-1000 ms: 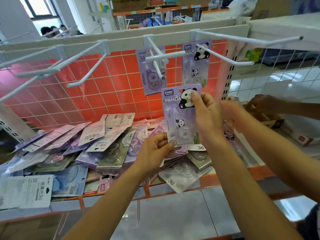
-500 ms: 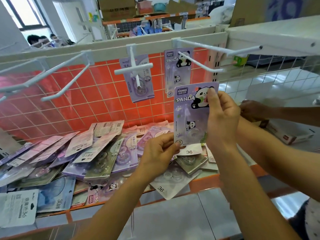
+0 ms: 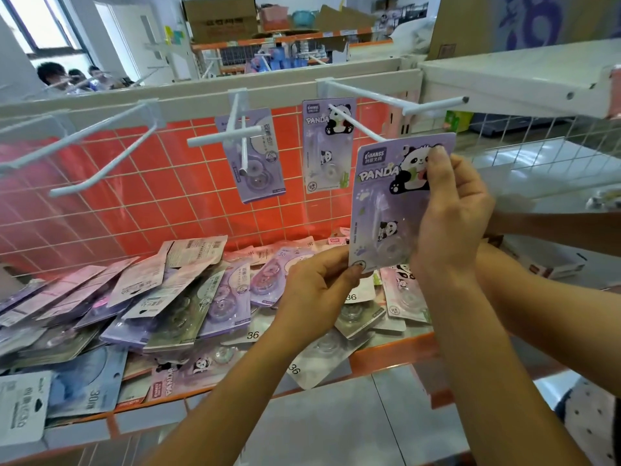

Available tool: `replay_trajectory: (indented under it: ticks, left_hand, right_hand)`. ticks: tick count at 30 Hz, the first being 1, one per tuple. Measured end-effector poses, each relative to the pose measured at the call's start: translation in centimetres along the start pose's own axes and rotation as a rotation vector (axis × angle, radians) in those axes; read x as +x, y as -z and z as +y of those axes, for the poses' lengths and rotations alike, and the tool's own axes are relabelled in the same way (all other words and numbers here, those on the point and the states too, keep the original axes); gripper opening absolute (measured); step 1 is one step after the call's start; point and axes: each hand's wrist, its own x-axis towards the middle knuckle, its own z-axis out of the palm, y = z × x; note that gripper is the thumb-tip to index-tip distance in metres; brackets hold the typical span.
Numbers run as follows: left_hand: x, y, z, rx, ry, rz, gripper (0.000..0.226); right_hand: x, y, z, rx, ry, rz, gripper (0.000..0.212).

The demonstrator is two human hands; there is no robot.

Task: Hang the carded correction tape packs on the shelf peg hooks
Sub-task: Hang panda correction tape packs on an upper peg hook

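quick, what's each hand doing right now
Left hand: pinching the bottom corner of the purple carded panda correction tape pack.
Right hand: gripping the same pack's right edge.

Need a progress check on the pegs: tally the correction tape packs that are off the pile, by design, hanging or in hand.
Hanging panda pack: 1
Hanging plain purple pack: 1
Held panda pack, in left hand and right hand: 1
Total: 3
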Motion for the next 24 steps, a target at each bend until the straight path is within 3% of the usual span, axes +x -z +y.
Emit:
replay_trajectory:
  ticks: [13, 19, 24]
  left_hand:
    - [0.8, -0.1, -0.4, 0.052, -0.007, 0.03, 0.023]
    - [3.0, 0.8, -1.3, 0.148, 0.094, 0.062, 0.017]
    - [7.9, 2.2, -2.0, 0.356, 0.191, 0.123, 0.028]
  right_hand:
    - [1.4, -0.6, 0.5, -0.068, 0.011, -0.016, 0.018]
    - [3.1, -1.5, 3.6, -0.173, 0.011, 0.032, 0.006]
    - [5.8, -4.0, 6.5, -0.265, 0.042, 0.073, 0.016]
